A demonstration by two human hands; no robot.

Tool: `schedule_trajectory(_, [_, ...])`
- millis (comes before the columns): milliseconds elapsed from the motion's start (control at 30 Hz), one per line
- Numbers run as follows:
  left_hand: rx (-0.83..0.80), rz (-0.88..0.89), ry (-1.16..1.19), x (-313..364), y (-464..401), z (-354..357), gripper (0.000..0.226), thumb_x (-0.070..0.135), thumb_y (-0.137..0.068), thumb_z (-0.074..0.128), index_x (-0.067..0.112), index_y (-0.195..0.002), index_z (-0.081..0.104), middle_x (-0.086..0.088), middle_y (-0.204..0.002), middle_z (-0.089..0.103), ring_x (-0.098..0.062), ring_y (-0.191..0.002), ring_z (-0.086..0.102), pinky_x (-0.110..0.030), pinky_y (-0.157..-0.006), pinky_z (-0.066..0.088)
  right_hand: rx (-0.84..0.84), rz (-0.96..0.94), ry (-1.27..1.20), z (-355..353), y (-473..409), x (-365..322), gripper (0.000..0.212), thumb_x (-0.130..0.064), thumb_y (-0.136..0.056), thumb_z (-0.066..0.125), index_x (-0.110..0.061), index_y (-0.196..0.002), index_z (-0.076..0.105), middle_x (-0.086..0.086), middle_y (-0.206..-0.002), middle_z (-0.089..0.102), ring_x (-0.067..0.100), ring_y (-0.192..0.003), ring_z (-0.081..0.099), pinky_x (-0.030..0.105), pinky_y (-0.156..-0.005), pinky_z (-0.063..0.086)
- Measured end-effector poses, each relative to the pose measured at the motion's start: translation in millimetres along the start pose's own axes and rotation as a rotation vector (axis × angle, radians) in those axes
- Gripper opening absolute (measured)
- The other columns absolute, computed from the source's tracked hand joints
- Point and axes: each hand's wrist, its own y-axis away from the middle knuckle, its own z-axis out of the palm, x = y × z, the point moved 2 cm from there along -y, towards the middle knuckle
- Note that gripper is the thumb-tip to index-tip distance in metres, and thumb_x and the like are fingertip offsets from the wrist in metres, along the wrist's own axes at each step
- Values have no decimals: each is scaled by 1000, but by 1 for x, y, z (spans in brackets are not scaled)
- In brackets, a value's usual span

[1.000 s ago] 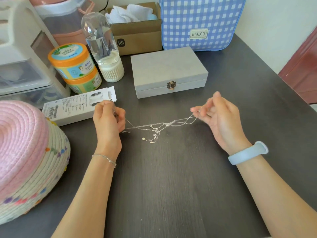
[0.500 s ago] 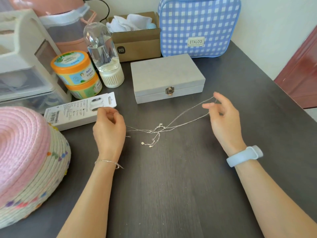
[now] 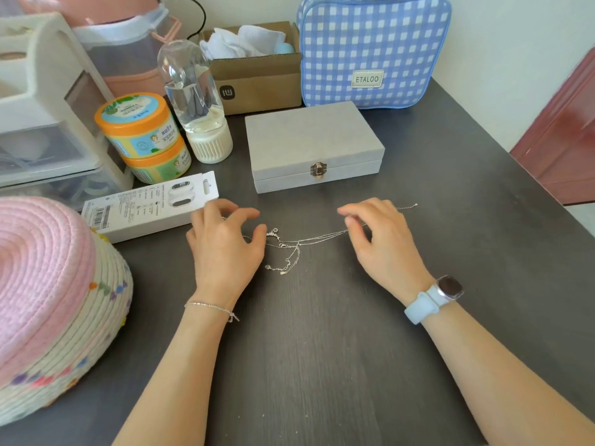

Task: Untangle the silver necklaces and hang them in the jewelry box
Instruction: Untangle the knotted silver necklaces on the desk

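Observation:
The thin silver necklaces [image 3: 299,244] lie tangled on the dark table, with a knot and small clasps dangling near the middle. My left hand [image 3: 225,252] hovers over their left end with fingers spread and relaxed, and the chains run under it. My right hand [image 3: 383,246] pinches the chains' right part between thumb and curled fingers. One chain end [image 3: 409,206] sticks out beyond that hand. The grey jewelry box [image 3: 309,136] sits just behind the hands, lid shut and clasp fastened.
A white product box [image 3: 151,204] lies by my left hand. Behind it stand stacked orange jars [image 3: 141,133] and a clear bottle [image 3: 196,98]. A pink woven hat [image 3: 48,284] fills the left edge. A cardboard box [image 3: 257,75] and a blue checked bag [image 3: 370,49] stand at the back.
Both hands have come down and the necklaces, held taut in the air before, now lie on the table. My left hand has loosened its grip and my right hand turned palm down.

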Motion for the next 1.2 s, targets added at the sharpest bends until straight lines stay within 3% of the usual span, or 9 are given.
schedule_trajectory(233, [-142, 22, 79, 0, -1, 10, 8, 23, -85, 63, 19, -85, 70, 8, -97, 43, -19, -107, 37, -23, -75, 11, -83, -19, -52, 9, 1, -12, 28, -19, -87, 44, -11, -100, 67, 4, -90, 63, 27, -86, 54, 42, -76, 44])
schedule_trajectory(333, [-105, 89, 194, 2, -2, 12, 4, 16, -86, 62, 15, -84, 66, 6, -97, 46, -18, -99, 39, -24, -79, 18, -160, 20, -130, 14, -4, -24, 24, -18, -89, 49, -11, -103, 67, 0, -93, 61, 24, -90, 52, 40, -84, 42])
schedule_trajectory(467, [-40, 159, 452, 9, 1, 2, 18, 7, -85, 62, 22, -79, 56, 16, -78, 53, 1, -78, 48, -11, -74, 33, -218, 84, -302, 15, -21, -45, 17, -12, -88, 59, -11, -102, 68, -4, -89, 57, 21, -89, 50, 10, -81, 31])
schedule_trajectory(567, [-31, 187, 523, 12, 4, -1, 19, 5, -85, 62, 22, -78, 56, 22, -74, 53, 11, -71, 47, -4, -71, 32, -252, 72, -335, 15, -28, -55, 11, -15, -87, 61, -14, -95, 68, -9, -85, 56, 13, -85, 47, 6, -76, 30])
schedule_trajectory(700, [-47, 94, 657, 12, 3, -5, 26, 7, -84, 63, 30, -74, 57, 17, -75, 59, 0, -68, 50, -9, -67, 36, -297, 78, -365, 15, -31, -58, 6, -16, -87, 60, -18, -82, 61, -13, -80, 55, 7, -79, 47, 6, -72, 33])
schedule_trajectory(833, [-144, -31, 908, 14, 2, -6, 16, 15, -88, 61, 30, -94, 59, 9, -89, 67, 4, -84, 60, -9, -80, 42, -288, 99, -443, 12, -33, -60, 15, -13, -88, 58, -22, -77, 54, -14, -75, 52, -3, -65, 47, 8, -64, 35])
schedule_trajectory(967, [-352, 39, 947, 22, 8, 2, 32, 19, -90, 52, 15, -122, 53, 2, -110, 66, 0, -106, 58, -11, -91, 40, -216, 93, -515, 2, -37, -62, 22, -10, -86, 60, -28, -73, 54, -8, -80, 51, 4, -68, 45, 9, -67, 35])
schedule_trajectory(1100, [-407, 85, 978, 31, 12, 1, 16, 12, -94, 50, 17, -104, 62, 15, -64, 63, 2, -72, 58, -10, -75, 40, -104, 264, -758, -11, -41, -58, 16, -9, -90, 54, -20, -79, 56, -8, -77, 58, 1, -60, 45, 11, -58, 37])
schedule_trajectory(1200, [-342, 24, 999, 25, 9, -3, 18, 14, -94, 52, 20, -85, 66, 13, -51, 51, -2, -57, 48, -11, -63, 38, -8, 405, -1021, -17, -43, -46, 15, -5, -94, 45, -13, -83, 51, 0, -70, 64, 11, -55, 43, 19, -49, 31])
